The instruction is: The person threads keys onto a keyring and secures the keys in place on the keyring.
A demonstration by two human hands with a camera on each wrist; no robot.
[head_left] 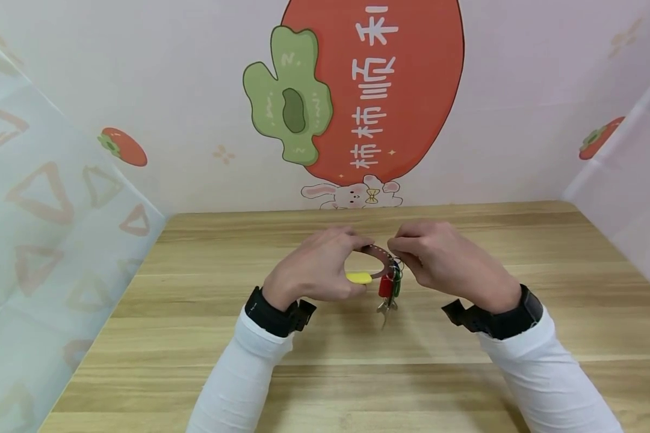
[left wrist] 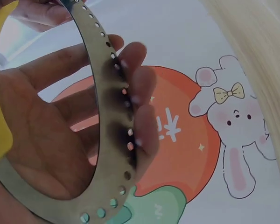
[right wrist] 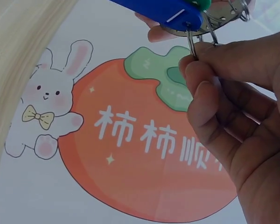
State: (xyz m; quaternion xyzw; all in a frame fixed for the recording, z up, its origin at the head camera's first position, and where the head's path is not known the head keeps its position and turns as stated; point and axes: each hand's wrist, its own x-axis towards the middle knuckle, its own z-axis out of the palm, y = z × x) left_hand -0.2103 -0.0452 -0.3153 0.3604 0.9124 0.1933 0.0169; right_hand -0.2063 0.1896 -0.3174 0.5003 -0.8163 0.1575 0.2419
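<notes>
My left hand [head_left: 316, 264] holds a flat metal ring [left wrist: 113, 107] with a row of small holes along its outer edge; the fingertips curl over that edge. A yellow grip piece [head_left: 359, 278] sits on the ring's near side. From the ring's right end hang several keys [head_left: 387, 305] with a red tag [head_left: 385, 286] and a green tag [head_left: 398, 287]. My right hand [head_left: 449, 261], beside these keys, pinches a small wire key ring [right wrist: 191, 44] between thumb and index finger. That key ring passes through the end of a blue key tag [right wrist: 154, 9], close to the holed edge.
Both hands are above a wood-grain table [head_left: 195, 373]. A printed backdrop [head_left: 184, 78] with a large red fruit and a white rabbit stands along its far edge. A patterned sheet [head_left: 49, 240] borders the left side. Black straps [head_left: 273, 313] with cameras circle both wrists.
</notes>
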